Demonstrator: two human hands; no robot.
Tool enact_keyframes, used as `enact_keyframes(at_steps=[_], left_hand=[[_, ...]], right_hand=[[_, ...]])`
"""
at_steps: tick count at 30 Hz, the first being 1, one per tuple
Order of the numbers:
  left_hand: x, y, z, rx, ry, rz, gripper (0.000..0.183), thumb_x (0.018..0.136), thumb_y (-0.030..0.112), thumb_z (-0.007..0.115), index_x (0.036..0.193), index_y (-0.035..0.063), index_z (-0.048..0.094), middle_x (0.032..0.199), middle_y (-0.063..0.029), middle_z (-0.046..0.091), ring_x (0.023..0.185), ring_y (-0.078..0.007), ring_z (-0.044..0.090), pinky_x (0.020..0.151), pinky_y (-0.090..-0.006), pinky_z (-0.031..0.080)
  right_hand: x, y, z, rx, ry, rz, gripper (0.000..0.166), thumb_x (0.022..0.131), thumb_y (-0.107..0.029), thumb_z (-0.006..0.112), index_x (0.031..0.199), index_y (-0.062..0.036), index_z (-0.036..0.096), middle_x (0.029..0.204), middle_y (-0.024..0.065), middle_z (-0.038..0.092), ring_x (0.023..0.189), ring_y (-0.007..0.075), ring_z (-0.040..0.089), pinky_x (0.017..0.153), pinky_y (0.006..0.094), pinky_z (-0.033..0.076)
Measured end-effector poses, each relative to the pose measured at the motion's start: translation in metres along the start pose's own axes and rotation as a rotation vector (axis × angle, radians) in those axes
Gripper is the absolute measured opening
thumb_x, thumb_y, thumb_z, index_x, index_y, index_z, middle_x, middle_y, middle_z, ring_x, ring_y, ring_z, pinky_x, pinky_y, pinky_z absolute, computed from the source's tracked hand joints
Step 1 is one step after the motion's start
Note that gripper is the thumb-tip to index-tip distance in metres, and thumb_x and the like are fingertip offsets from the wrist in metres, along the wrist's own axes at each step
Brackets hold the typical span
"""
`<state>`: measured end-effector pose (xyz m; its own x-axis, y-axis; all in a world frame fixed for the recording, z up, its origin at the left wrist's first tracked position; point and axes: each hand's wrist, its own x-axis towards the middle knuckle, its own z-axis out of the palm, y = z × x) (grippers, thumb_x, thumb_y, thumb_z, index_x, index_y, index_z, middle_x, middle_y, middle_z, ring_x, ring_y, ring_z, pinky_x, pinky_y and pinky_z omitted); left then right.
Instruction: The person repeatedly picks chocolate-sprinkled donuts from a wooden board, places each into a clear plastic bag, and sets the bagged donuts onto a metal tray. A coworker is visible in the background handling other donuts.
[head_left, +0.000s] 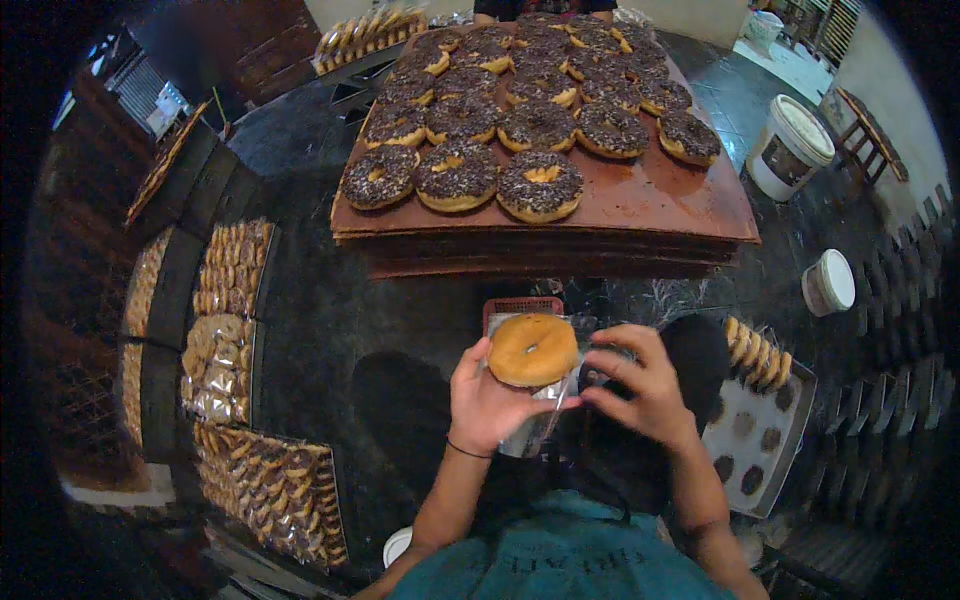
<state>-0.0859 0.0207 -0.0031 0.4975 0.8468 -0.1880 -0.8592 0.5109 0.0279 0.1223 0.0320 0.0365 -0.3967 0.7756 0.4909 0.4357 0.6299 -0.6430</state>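
Observation:
A plain golden doughnut (532, 349) rests in my left hand (491, 401), with the thumb on its left side and the fingers beneath it. Under and to the right of the doughnut is a clear plastic bag (551, 405); how far it wraps the doughnut is hard to see. My right hand (645, 386) is close to the doughnut's right side, fingers curled and apart beside the film. Just beyond my left hand, a red plastic basket (523, 304) shows its rim. Ahead, many doughnuts with chocolate-sprinkle topping (540, 186) lie on a reddish-brown board (645, 202).
Trays of bagged doughnuts (270, 495) and packed pastries (217, 360) line the left. At right, a metal tray (750, 442) carries a row of doughnuts (757, 352). White lidded tubs (829, 282) stand on the dark floor. Another person (544, 7) is at the board's far end.

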Motion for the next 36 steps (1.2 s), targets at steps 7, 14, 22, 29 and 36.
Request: enact_keyframes(at_steps=[7, 14, 22, 29, 36], left_hand=[[0.004, -0.021, -0.016, 0.502, 0.151, 0.212, 0.052, 0.093, 0.042, 0.040, 0.130, 0.0058, 0.039, 0.130, -0.0112, 0.043, 0.115, -0.0279, 0.048, 0.095, -0.0499, 0.039], [0.031, -0.043, -0.034, 1.007, 0.144, 0.116, 0.009, 0.088, 0.010, 0.057, 0.095, 0.0043, 0.056, 0.091, -0.0004, 0.057, 0.084, -0.0081, 0.052, 0.076, -0.0233, 0.043], [0.053, -0.063, -0.048, 1.164, 0.267, 0.652, 0.006, 0.088, 0.003, 0.054, 0.092, -0.0007, 0.051, 0.089, -0.0079, 0.058, 0.083, -0.0112, 0.055, 0.075, -0.0247, 0.045], [0.049, -0.052, -0.045, 1.274, 0.231, 0.489, 0.016, 0.085, 0.003, 0.060, 0.099, -0.0009, 0.056, 0.094, -0.0041, 0.055, 0.086, -0.0093, 0.054, 0.076, -0.0230, 0.044], [0.026, -0.036, -0.022, 1.161, 0.204, 0.351, 0.017, 0.080, 0.006, 0.067, 0.095, -0.0011, 0.064, 0.105, -0.0065, 0.054, 0.089, -0.0116, 0.054, 0.075, -0.0244, 0.046]], right_hand=[[0.006, -0.007, -0.009, 0.436, 0.145, 0.009, 0.008, 0.084, -0.006, 0.060, 0.084, -0.0010, 0.054, 0.102, 0.0145, 0.056, 0.102, 0.0299, 0.058, 0.087, 0.0407, 0.046], [-0.057, 0.039, -0.002, 1.182, 0.333, 0.679, 0.009, 0.091, -0.009, 0.049, 0.088, -0.0009, 0.045, 0.097, 0.0123, 0.054, 0.092, 0.0236, 0.059, 0.084, 0.0355, 0.049], [-0.086, 0.073, 0.010, 0.782, 0.526, 0.704, 0.004, 0.088, -0.002, 0.050, 0.092, -0.0027, 0.050, 0.079, 0.0036, 0.056, 0.062, 0.0067, 0.049, 0.053, 0.0208, 0.039], [-0.086, 0.074, 0.010, 0.852, 0.359, 0.709, 0.015, 0.081, -0.004, 0.062, 0.095, 0.0001, 0.062, 0.073, 0.0012, 0.055, 0.065, 0.0075, 0.050, 0.058, 0.0201, 0.040], [-0.074, 0.054, -0.007, 0.758, 0.121, 0.653, 0.015, 0.082, -0.013, 0.065, 0.092, -0.0018, 0.068, 0.074, 0.0022, 0.056, 0.070, 0.0101, 0.050, 0.063, 0.0241, 0.041]])
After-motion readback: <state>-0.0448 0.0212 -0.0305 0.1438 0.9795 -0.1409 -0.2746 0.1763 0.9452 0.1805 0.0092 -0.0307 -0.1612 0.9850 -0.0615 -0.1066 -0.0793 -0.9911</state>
